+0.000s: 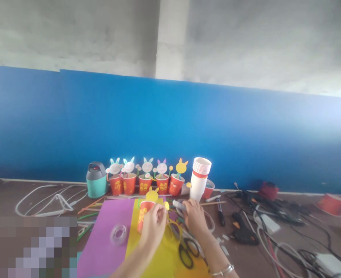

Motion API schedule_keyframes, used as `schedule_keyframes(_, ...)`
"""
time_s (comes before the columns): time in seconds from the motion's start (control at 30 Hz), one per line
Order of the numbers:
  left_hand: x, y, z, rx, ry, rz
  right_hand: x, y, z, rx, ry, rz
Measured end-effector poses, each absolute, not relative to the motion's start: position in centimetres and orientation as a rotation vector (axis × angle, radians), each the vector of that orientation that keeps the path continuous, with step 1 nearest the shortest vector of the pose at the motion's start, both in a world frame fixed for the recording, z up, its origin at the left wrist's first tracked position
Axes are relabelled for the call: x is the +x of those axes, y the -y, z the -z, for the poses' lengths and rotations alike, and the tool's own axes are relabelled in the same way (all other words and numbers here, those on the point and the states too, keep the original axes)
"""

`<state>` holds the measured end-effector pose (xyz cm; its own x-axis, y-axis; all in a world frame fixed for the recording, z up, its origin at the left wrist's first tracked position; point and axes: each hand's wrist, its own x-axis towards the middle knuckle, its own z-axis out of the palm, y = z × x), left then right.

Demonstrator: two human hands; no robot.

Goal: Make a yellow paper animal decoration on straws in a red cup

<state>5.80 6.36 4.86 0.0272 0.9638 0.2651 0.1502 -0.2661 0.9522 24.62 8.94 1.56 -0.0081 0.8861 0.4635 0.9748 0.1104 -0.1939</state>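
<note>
My left hand (154, 224) is closed in a pinch beside a red paper cup (143, 216) with a yellow animal-shaped cutout (152, 194) above its rim. A small yellow disc (167, 205) shows at the fingertips; whether the fingers grip it or its stem is too small to tell. To the right, my right hand (194, 217) has its fingers bent around a whitish tube-like object (178, 205). Under the hands lie yellow paper (158, 258) and black-handled scissors (186, 253). A roll of clear tape (118, 234) rests on purple paper (106, 247).
Several decorated red cups (145, 185) line the blue wall, beside stacked white cups (199, 179) and a teal container (96, 181). A black glue gun (243, 231), a marker (220, 212) and tangled cables (286, 216) lie right. White cords (28, 202) lie left.
</note>
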Motion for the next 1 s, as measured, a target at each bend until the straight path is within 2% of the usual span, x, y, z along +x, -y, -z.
schedule_keyframes(0.17, 5.0, -7.0, -5.3, 1.729, -1.325, -1.526, 23.8, -8.5, -3.3, -1.541, 1.860, 0.071)
schedule_keyframes(0.3, 4.6, -7.3, -5.2, 1.761, -1.365, -1.528, 22.7, -7.8, -5.2, -1.368, 1.894, -0.077)
schedule_keyframes(1.0, 5.2, -7.2, -5.0, 1.907, -1.339, -1.412, 21.5, -7.0, -6.9, -1.410, 1.912, -0.142)
